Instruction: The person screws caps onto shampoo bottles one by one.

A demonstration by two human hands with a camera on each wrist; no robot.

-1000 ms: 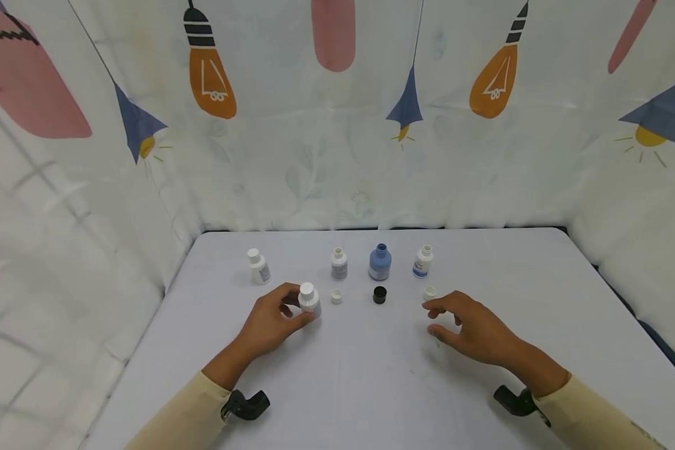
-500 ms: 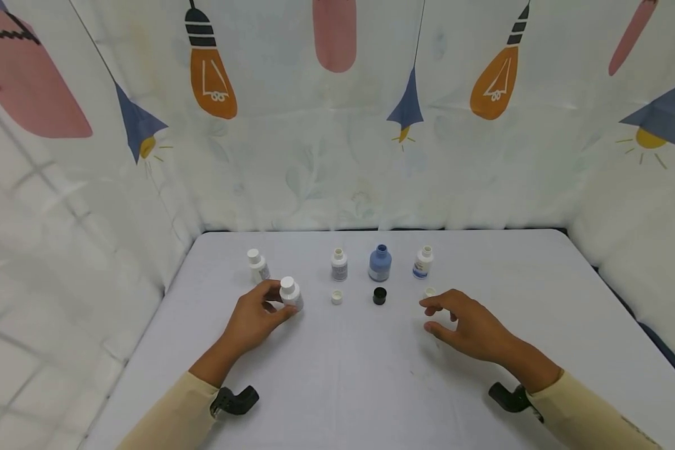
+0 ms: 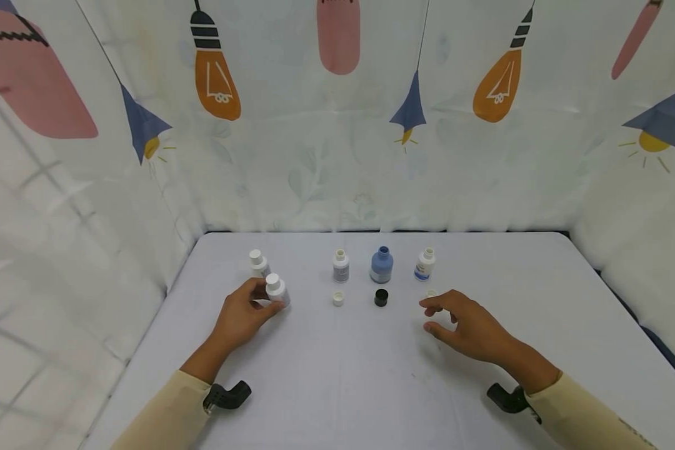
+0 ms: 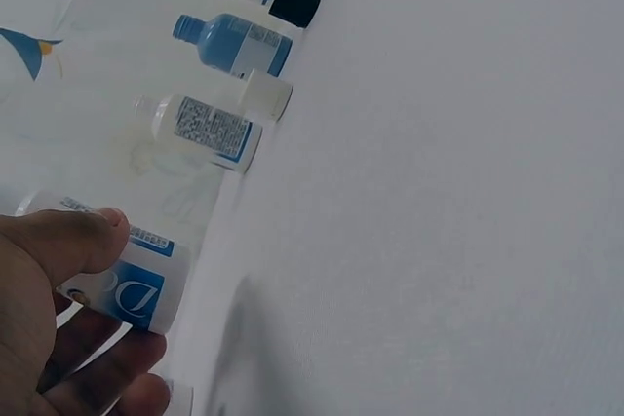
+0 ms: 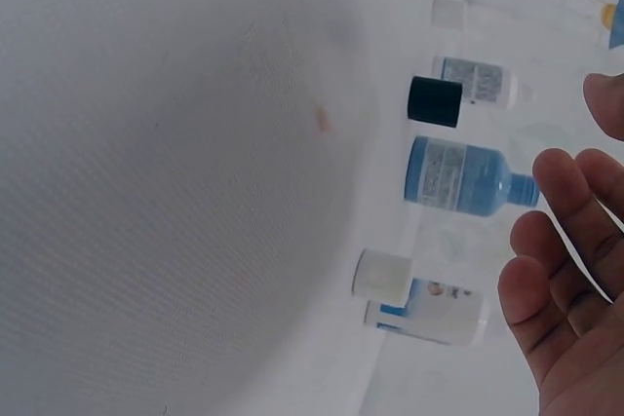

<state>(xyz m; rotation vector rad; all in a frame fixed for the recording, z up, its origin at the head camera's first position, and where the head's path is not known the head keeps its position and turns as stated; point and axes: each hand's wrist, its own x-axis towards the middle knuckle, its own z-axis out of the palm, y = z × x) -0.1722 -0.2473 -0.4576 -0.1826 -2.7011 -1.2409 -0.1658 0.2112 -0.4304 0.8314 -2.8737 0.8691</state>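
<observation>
My left hand [image 3: 240,317] pinches a small white capped bottle [image 3: 277,291] between thumb and fingers, at the left of the table. In the left wrist view the bottle's blue label [image 4: 138,291] shows past the thumb. Just behind it stands another white capped bottle [image 3: 258,261], partly overlapped by the held one. Over the right half of the table hovers my right hand [image 3: 472,328], fingers loosely bent and holding nothing. Beyond its fingertips lies a white cap [image 3: 431,293], partly hidden by them in the head view.
Toward the back stand an uncapped white bottle [image 3: 340,269], an uncapped blue bottle [image 3: 381,267] and another uncapped white bottle [image 3: 424,265]. In front of them lie a white cap [image 3: 338,299] and a black cap [image 3: 381,297]. A printed curtain [image 3: 326,162] hangs behind the table [image 3: 360,375].
My left hand has carried the white capped bottle leftward, close to the other capped bottle. The right hand has barely moved.
</observation>
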